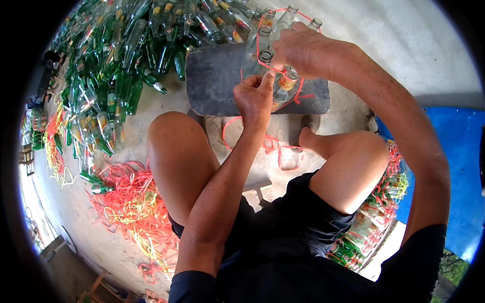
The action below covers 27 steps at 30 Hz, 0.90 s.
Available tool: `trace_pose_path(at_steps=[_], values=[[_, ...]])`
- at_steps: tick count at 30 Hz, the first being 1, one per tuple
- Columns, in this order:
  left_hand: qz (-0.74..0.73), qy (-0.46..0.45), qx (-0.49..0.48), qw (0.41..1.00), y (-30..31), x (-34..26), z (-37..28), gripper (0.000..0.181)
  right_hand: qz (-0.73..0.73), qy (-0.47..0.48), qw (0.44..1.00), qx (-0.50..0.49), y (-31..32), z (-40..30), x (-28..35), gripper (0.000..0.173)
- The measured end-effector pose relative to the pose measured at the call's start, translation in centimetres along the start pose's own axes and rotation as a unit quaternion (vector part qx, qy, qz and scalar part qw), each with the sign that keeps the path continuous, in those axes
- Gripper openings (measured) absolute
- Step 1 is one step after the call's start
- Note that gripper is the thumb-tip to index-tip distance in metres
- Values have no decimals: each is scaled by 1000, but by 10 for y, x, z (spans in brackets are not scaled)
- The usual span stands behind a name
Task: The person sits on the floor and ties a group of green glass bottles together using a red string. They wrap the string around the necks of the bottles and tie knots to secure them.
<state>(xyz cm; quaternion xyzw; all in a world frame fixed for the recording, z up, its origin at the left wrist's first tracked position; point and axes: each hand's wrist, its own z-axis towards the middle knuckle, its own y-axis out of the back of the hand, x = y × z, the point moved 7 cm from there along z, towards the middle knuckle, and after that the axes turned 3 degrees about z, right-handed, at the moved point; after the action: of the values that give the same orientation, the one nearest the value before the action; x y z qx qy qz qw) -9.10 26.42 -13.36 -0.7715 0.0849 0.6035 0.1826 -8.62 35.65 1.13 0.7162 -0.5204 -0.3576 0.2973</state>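
Several clear glass bottles stand upright in a tight group on a dark slab-topped stool. A red plastic strap loops around their necks, and another strand runs lower around the group with a knotted end at the front right. My left hand is at the near side, its thumb and forefinger pinched on the strap beside a bottle with a yellow-and-red label. My right hand reaches over the bottles from the right, its fingers touching the strap near my left fingertips; its grip is partly hidden.
A large heap of green and clear bottles lies on the left. Tangled red and yellow straps cover the floor beside my left knee. A loose red strap lies under the stool. Strapped bottle bundles and a blue sheet are at right.
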Motion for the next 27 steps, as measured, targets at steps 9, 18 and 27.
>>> trace_pose_path(at_steps=[9, 18, 27], values=[[18, -46, 5, 999, -3, -1, -3, 34, -152, 63, 974, -153, 10, -9, 7, 12], [19, -80, 23, 996, -12, -9, -7, 32, -100, 63, 961, -251, 12, -28, -14, 5], [-11, -104, 62, 993, -16, -29, -14, 28, 95, -3, 983, -160, 0, -26, -55, 4]])
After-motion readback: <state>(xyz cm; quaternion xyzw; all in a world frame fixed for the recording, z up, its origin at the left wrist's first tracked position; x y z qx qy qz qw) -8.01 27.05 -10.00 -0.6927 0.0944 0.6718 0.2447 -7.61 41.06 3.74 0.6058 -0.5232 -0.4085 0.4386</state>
